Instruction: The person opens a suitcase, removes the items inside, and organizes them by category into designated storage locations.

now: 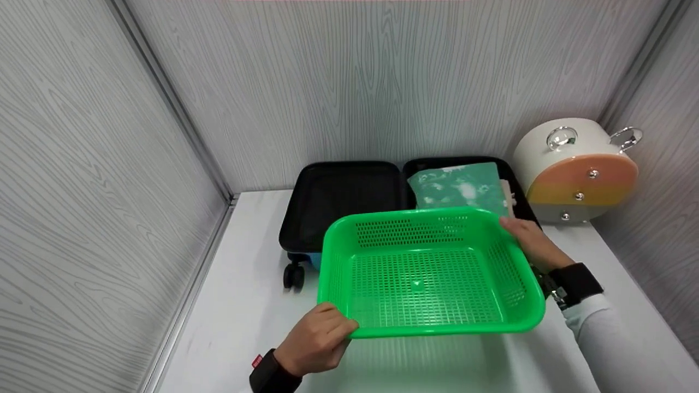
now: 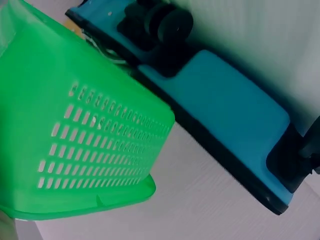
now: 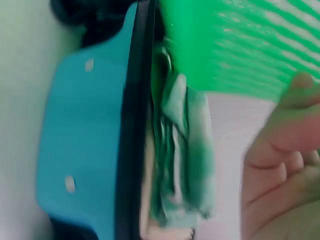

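Observation:
A green plastic basket (image 1: 418,289), with nothing inside, is held up tilted in front of an open suitcase (image 1: 349,202). My left hand (image 1: 317,338) grips the basket's rim at its near left corner. On the far right corner, my right hand (image 1: 532,243) holds the rim, thumb on top. The right wrist view shows that hand (image 3: 287,170) with curled fingers beside the blurred green basket (image 3: 235,50). Folded green and white cloth (image 1: 464,185) lies in the suitcase's right half, over a beige one. In the left wrist view the basket's slotted side (image 2: 100,140) is near the blue suitcase shell (image 2: 225,100).
A white rounded cabinet (image 1: 579,174) with orange, yellow and grey drawers and clear handles stands at the back right. Suitcase wheels (image 1: 294,276) rest on the white table (image 1: 229,305). Grey wood-grain walls (image 1: 349,82) enclose the table at the back and sides.

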Motion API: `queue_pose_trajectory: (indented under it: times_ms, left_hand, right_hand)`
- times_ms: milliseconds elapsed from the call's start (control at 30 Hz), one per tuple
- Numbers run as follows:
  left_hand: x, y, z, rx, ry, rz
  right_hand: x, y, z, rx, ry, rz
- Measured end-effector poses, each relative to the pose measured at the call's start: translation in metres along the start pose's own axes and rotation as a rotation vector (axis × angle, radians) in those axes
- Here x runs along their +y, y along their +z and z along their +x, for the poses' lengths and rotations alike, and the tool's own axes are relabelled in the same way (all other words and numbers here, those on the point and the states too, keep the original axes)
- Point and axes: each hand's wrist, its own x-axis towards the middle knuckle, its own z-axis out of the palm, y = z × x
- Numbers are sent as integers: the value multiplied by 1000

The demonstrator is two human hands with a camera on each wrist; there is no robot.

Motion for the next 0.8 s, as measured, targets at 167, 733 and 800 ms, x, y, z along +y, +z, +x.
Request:
queue_pose_trajectory:
  times_ms: [167,733,800]
  left_hand:
    - [9,7,-3,-74,79,35]
    - [-52,19,-1,-420,-1062,-435]
    - [-61,29,-1,-487,-1087,-435]
  right_hand:
    - [6,-1,-12,-108,54,-171]
    - [55,26,-44,-164,52,-103]
    - [60,30,-44,-170,68,-106]
